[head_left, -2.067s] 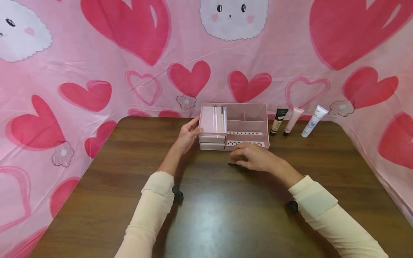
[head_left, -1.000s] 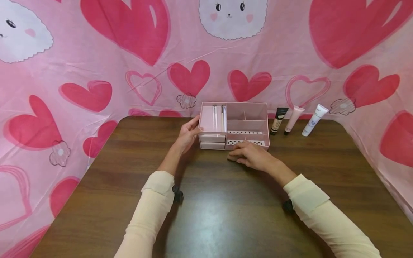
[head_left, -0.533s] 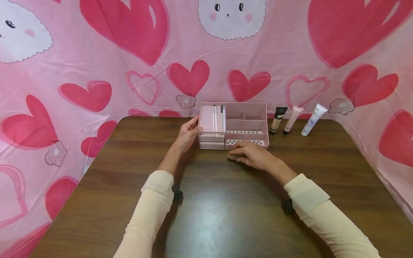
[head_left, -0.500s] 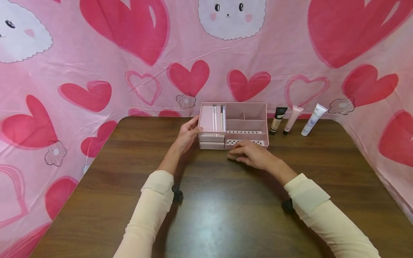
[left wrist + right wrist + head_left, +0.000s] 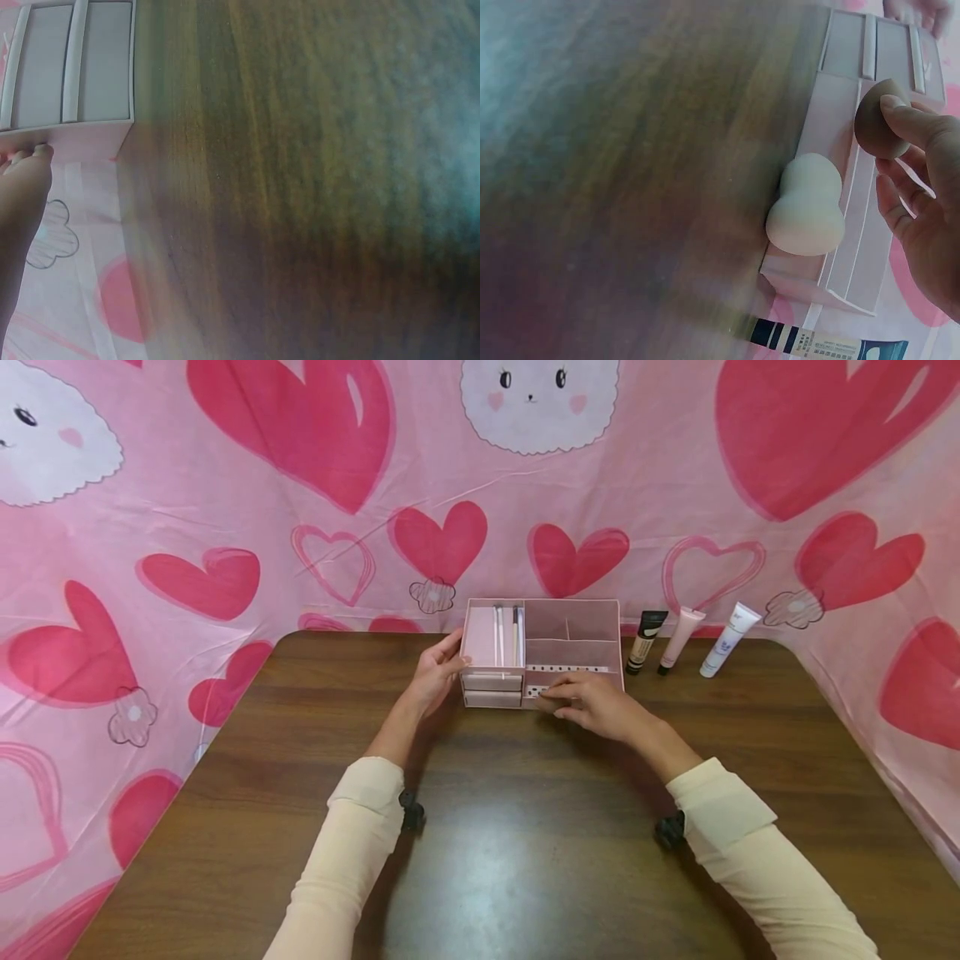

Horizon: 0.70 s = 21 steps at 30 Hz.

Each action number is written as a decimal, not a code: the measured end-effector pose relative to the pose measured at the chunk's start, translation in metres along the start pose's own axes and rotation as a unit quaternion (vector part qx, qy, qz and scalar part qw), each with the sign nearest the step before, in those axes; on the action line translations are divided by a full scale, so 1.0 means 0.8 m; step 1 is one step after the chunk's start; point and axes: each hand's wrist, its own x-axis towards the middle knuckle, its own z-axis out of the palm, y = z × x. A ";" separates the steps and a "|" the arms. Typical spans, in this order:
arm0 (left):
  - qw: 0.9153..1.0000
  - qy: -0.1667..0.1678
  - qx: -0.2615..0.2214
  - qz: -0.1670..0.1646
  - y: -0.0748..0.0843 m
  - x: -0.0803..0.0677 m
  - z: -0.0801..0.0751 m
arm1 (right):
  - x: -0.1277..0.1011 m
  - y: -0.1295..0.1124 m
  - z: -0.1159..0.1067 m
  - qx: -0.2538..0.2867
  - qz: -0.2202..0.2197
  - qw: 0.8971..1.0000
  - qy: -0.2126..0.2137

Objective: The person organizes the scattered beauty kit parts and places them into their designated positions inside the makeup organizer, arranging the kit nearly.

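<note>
A pink desk organizer (image 5: pixel 592 618) stands at the back of the table, with two drawers at its left front. My left hand (image 5: pixel 435 675) rests against its left side, thumb at the front corner; the left wrist view shows the fingertips touching the side wall. Between thumb and fingers of my right hand (image 5: pixel 600 706) is a brown teardrop makeup sponge (image 5: pixel 877 124), held just above the organizer's front. A pale gourd-shaped makeup sponge (image 5: pixel 806 210) appears at the organizer's front in the right wrist view; I cannot tell whether it lies inside the front compartment. My right hand hides it in the head view.
Several slim brushes or pencils (image 5: pixel 501 635) lie in the organizer's top left section. To its right stand a black-capped beige tube (image 5: pixel 642 643), a pink tube (image 5: pixel 681 642) and a white tube (image 5: pixel 730 641). A pink heart-print cloth (image 5: pixel 337 468) hangs behind the wooden table (image 5: pixel 465 843).
My right hand has risen from the tabletop in front of the organizer and shifted slightly toward its front compartment. The left hand keeps its place at the side.
</note>
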 end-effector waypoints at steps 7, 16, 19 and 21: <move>1.000 0.002 0.004 -0.003 0.001 -0.003 0.001 | 0.003 0.005 -0.006 0.023 0.047 0.999 0.003; 1.000 -0.003 0.008 -0.001 0.001 -0.001 0.001 | 0.015 0.012 -0.005 0.018 0.065 0.998 0.002; 1.000 -0.004 0.006 0.001 0.001 -0.001 -0.001 | 0.019 0.013 -0.004 0.022 0.074 0.997 -0.002; 1.000 -0.007 0.005 0.002 0.000 0.000 -0.002 | 0.021 0.015 -0.003 0.019 0.078 0.997 -0.005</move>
